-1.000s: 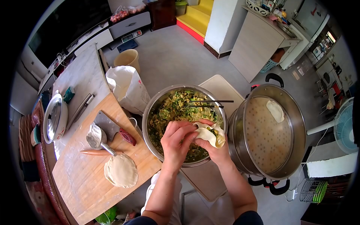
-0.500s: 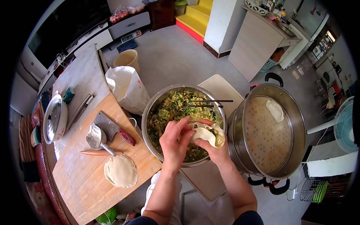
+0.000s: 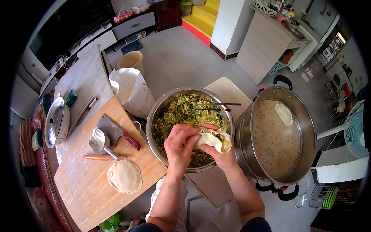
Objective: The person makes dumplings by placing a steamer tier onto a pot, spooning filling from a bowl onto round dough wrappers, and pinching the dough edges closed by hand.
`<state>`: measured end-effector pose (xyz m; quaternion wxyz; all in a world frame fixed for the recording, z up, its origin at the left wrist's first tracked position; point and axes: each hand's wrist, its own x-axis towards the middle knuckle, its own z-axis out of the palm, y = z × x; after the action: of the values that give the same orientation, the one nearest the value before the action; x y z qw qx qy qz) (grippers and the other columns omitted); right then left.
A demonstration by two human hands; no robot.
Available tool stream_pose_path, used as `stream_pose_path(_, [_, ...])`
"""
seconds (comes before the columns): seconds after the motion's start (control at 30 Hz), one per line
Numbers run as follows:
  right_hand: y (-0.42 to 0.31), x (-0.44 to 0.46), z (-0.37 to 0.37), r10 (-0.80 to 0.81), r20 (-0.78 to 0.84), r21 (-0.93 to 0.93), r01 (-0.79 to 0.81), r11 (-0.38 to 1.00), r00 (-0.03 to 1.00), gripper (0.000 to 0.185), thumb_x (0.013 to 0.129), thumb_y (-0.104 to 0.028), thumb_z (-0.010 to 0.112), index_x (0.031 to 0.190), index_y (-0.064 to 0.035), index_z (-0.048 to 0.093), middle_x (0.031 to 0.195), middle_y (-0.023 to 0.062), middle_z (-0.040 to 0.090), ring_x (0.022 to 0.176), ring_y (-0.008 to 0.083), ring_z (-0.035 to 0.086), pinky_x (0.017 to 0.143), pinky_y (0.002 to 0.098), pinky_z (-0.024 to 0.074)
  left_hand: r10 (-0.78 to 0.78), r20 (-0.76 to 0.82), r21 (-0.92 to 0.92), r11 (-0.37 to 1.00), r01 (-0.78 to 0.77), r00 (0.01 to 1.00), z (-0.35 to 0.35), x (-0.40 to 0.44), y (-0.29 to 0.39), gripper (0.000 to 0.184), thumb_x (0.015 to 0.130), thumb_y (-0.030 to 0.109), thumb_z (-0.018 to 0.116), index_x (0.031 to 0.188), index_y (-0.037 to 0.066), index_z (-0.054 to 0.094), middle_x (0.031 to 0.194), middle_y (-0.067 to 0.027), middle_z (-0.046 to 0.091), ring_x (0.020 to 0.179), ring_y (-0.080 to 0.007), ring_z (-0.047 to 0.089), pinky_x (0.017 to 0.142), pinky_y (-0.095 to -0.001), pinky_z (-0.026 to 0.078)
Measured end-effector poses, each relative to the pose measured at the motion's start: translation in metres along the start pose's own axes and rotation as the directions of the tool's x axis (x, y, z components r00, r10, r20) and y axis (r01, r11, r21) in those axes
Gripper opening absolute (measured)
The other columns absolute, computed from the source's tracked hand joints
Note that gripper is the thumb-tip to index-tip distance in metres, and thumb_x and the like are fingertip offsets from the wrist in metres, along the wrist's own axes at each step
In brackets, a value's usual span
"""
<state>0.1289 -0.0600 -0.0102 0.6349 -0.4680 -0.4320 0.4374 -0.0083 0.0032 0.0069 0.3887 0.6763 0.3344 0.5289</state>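
Observation:
A partly folded dumpling (image 3: 211, 140) with filling showing at its right end is held over the metal bowl (image 3: 151, 144). My left hand (image 3: 179, 145) pinches the dumpling's left edge between thumb and fingers. Under and around its right side, my right hand (image 3: 222, 154) cradles it. Chopped green and yellow filling (image 3: 181, 110) lies in the bowl, with two dark chopsticks (image 3: 216, 110) resting in it. One finished dumpling (image 3: 284, 114) sits in the steamer pot (image 3: 305, 154) at the right. Flat dough wrappers (image 3: 124, 176) are stacked on the wooden board (image 3: 85, 193).
On the board are a cleaver (image 3: 110, 129), a flour scoop (image 3: 97, 141) and a rolling pin (image 3: 96, 157). Behind the bowl stands a white flour bag (image 3: 135, 92). A lidded basin (image 3: 58, 121) is at the far left, a fan (image 3: 353, 127) at the far right.
My left hand's fingers have shifted slightly left along the dumpling's edge, and more of the folded dough shows between my hands. The other things have stayed in place.

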Motion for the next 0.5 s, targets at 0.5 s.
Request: stream_pose_path(0.5, [-0.0012,-0.0013,-0.0007,-0.009,0.013,-0.095,0.010,0.995,1.000,0.055,0.081,-0.005,0.080,0.130,-0.0017,0.055,0.116,0.0077,0.067,0.104,0.0143,0.064,0.089,0.0282,0.0528,0.028,0.041,-0.018,0.999,-0.027,0.999,-0.0017,0.0016,0.0010,0.026,0.077,0.002,0.076,0.103,0.003,0.074,0.093,-0.0057,0.059,0.081,-0.0167,0.055,0.070,-0.0269,0.046])
